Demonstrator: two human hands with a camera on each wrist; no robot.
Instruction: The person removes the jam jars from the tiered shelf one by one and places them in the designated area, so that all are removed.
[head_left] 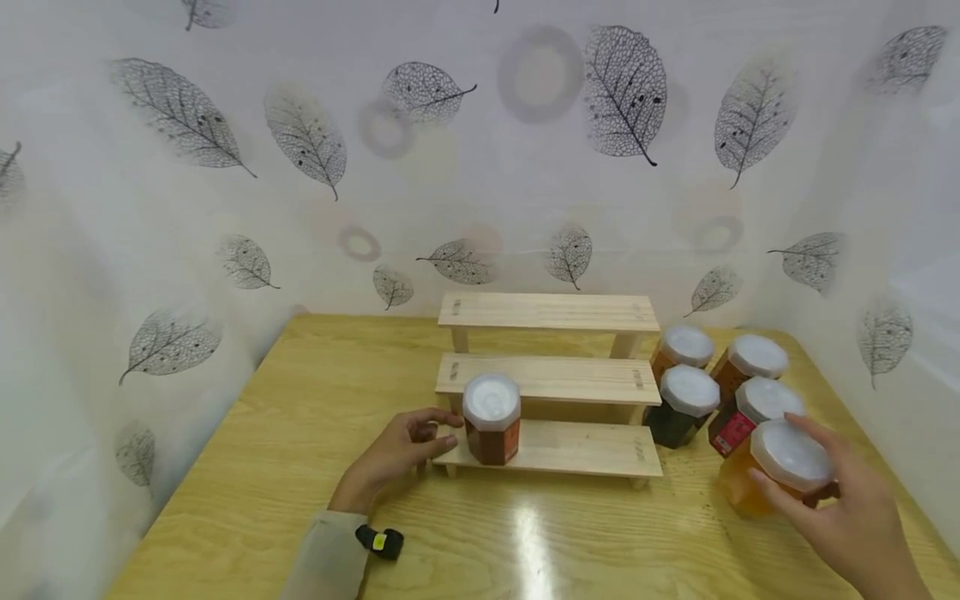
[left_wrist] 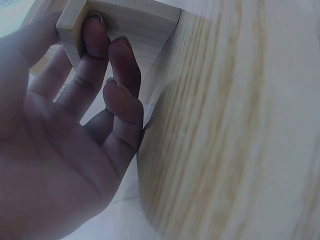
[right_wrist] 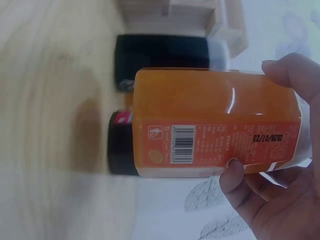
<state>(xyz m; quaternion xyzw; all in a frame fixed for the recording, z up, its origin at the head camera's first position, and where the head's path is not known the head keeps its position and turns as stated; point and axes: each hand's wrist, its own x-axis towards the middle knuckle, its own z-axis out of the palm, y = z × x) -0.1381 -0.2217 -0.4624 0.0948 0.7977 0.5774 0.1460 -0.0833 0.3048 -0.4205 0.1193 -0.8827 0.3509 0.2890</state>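
In the head view my right hand (head_left: 851,492) grips an orange jar (head_left: 746,483) around its white lid, the jar leaning a little. Close up in the right wrist view, the jar (right_wrist: 200,110) shows an orange label with a barcode and a printed date, and thumb and fingers clasp its lid end. My left hand (head_left: 401,450) holds the left end of the bottom step of a three-tier wooden rack (head_left: 585,446). Its curled fingertips touch the wooden end (left_wrist: 135,25) in the left wrist view. Beside that hand, a reddish-brown jar (head_left: 492,425) stands upright on the bottom step.
Right of the rack stand several white-lidded jars, among them a dark jar (head_left: 678,408) and one with a pink label (head_left: 738,425). The rack sits on a wood-grain table (head_left: 300,400). A leaf-print sheet (head_left: 480,192) surrounds its back and sides.
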